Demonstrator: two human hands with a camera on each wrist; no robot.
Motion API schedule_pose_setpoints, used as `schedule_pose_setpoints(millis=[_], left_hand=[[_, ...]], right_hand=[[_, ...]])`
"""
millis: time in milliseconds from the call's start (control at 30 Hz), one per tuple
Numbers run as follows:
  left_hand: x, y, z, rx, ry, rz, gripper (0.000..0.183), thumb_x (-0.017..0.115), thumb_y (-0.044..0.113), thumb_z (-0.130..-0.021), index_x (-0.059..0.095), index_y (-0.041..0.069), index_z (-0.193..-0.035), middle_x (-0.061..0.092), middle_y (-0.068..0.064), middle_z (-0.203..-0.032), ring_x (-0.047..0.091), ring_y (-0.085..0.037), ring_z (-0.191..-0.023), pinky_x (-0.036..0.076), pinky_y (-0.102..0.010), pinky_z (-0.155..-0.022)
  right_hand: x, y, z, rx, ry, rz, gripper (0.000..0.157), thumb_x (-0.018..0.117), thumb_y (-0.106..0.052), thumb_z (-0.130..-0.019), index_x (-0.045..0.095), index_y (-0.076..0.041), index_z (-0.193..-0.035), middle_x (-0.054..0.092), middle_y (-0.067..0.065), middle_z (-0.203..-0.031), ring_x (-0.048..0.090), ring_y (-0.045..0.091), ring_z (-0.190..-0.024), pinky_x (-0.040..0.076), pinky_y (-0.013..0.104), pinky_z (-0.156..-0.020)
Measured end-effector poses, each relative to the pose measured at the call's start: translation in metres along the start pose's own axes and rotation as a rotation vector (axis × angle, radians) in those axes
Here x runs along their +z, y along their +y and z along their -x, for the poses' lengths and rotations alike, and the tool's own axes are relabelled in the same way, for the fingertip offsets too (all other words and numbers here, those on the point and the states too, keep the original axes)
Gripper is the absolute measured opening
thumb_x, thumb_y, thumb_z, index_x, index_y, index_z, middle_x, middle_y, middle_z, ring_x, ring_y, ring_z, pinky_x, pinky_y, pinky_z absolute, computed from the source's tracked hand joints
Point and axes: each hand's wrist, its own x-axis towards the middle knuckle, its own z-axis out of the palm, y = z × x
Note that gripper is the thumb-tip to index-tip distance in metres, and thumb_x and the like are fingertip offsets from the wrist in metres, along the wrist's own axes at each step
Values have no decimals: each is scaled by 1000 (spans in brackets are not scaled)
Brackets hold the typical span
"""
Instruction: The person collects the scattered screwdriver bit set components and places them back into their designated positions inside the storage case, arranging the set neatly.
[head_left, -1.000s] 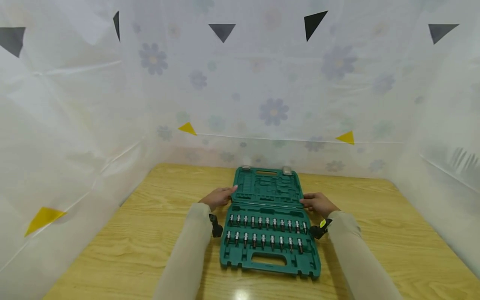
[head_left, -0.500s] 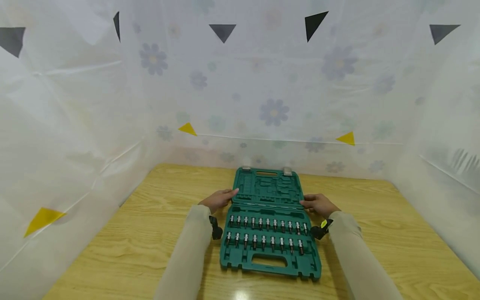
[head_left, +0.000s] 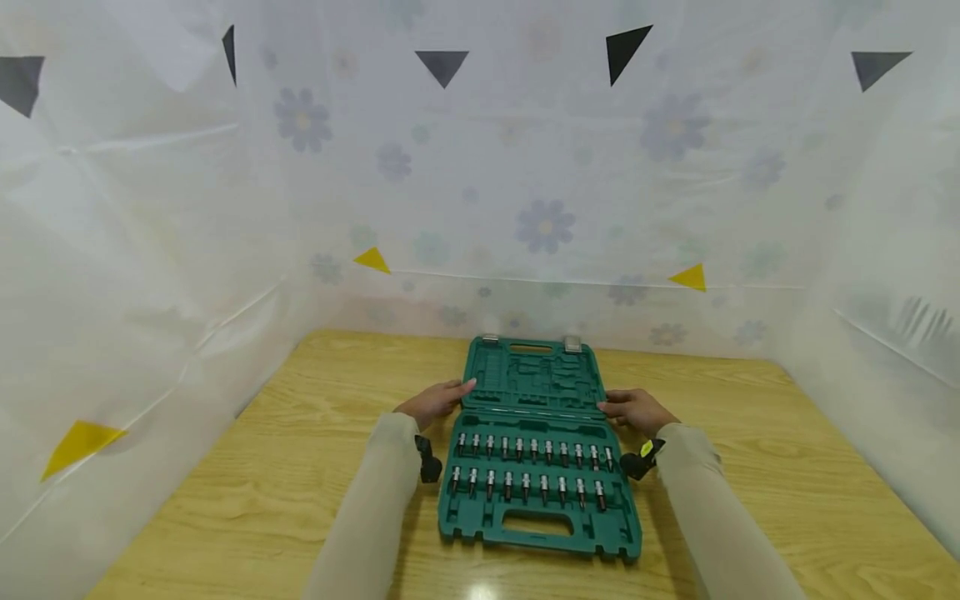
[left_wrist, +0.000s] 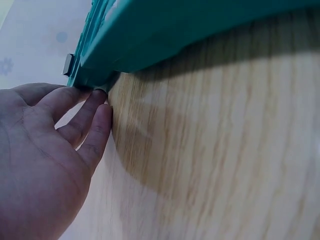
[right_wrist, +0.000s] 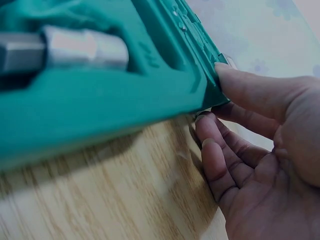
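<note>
A green plastic tool case [head_left: 465, 518] lies unfolded on the wooden table, its lid [head_left: 534, 379] laid back toward the wall with bare moulded recesses. Two rows of silver bit sockets [head_left: 533, 451] sit in the near half; one socket [right_wrist: 87, 47] shows large in the right wrist view. My left hand [head_left: 433, 402] grips the lid's left edge near the hinge, thumb on top and fingers at the underside. On the opposite edge, my right hand [head_left: 636, 409] pinches the lid, thumb over the rim and fingers curled below, close to the tabletop.
The light wooden table [head_left: 247, 500] extends to both sides of the case. Behind it hangs a pale flowered sheet [head_left: 480, 192], with translucent sheeting at left and right. Two metal latches [head_left: 573, 343] stand on the lid's far edge.
The left thumb has slid slightly down along the lid's edge. Otherwise the case and both hands stay in place; the view shifts a little.
</note>
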Motion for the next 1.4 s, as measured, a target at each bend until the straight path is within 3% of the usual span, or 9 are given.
schedule_pose_setpoints(millis=[200, 500, 600, 767, 867, 1033, 1267, 1400], left_hand=[[0, 0, -2, 11, -23, 25, 81, 45, 51, -90, 6, 7, -147, 8, -11, -152, 16, -31, -137, 16, -46, -109], [2, 1, 1, 20, -36, 48, 93, 49, 60, -84, 6, 8, -147, 10, -12, -152, 17, -32, -136, 17, -45, -109], [2, 1, 2, 36, -40, 50, 90, 47, 58, -86, 4, 7, -147, 9, -13, -151, 15, -33, -137, 16, -45, -109], [2, -1, 3, 74, -52, 70, 81, 44, 48, -92, 1, 4, -146, 5, -14, -152, 11, -30, -138, 15, -44, -109], [2, -2, 4, 102, -49, 67, 87, 46, 51, -90, 0, 2, -145, 4, -15, -152, 11, -31, -138, 15, -45, -109], [2, -2, 9, 143, -43, 59, 95, 49, 58, -85, 2, 1, -146, 5, -18, -151, 13, -34, -137, 18, -47, -108], [5, 10, 25, 151, -2, 85, 81, 50, 43, -91, 7, 3, -146, 7, -15, -152, 16, -32, -137, 19, -46, -108], [6, 18, 35, 156, 18, 91, 76, 51, 37, -92, 11, 2, -146, 10, -15, -151, 16, -33, -136, 19, -47, -107]], right_hand=[[-1, 3, 0, -4, 6, 19, 64, 49, -32, -94, 25, 6, -140, 30, 28, -141, 46, 37, -116, 37, 48, -95], [-3, 5, 1, -24, 14, 12, 63, 49, -29, -95, 25, 6, -140, 33, 28, -139, 52, 31, -109, 40, 46, -92], [-3, 5, 1, -30, 31, 4, 62, 50, -29, -94, 27, 6, -140, 38, 27, -136, 55, 25, -102, 43, 42, -89], [-3, 7, 0, -36, 55, -25, 60, 53, -26, -93, 30, 6, -139, 56, 20, -114, 54, 18, -85, 44, 33, -76], [-3, 7, 1, -37, 64, -36, 60, 54, -25, -92, 30, 6, -139, 59, 13, -103, 51, 18, -81, 42, 30, -71], [0, 5, 4, -38, 84, -99, 59, 56, -21, -91, 31, 4, -139, 59, 11, -103, 49, 19, -75, 41, 30, -64], [3, 2, 8, -60, 125, -155, 59, 59, -19, -89, 34, 2, -138, 60, 17, -108, 49, 23, -71, 40, 34, -56], [4, 3, 7, -76, 155, -121, 59, 61, -20, -88, 36, 1, -137, 56, 24, -116, 57, 29, -81, 45, 36, -59]])
